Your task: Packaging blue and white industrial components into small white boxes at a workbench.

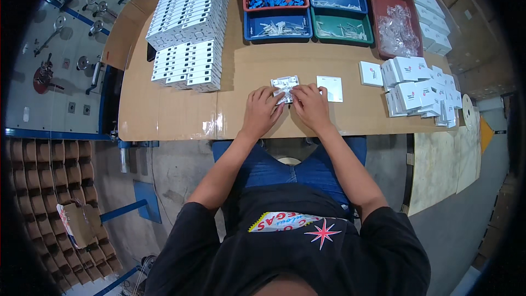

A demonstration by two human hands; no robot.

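Showing between the left hand (262, 107) and the right hand (311, 105), the white piece (284, 81) is over the table (241, 123), its far edge uncovered. The left hand is half curled, touching the piece's left near side; the right hand, also curled, touches its right near side. Whether either pinches it I cannot tell. A white square (332, 89) is just beside the right hand, with the green tray (344, 40) beyond

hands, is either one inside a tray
No, the left hand and right hand both touch the small white item on the cardboard, apart from the trays.
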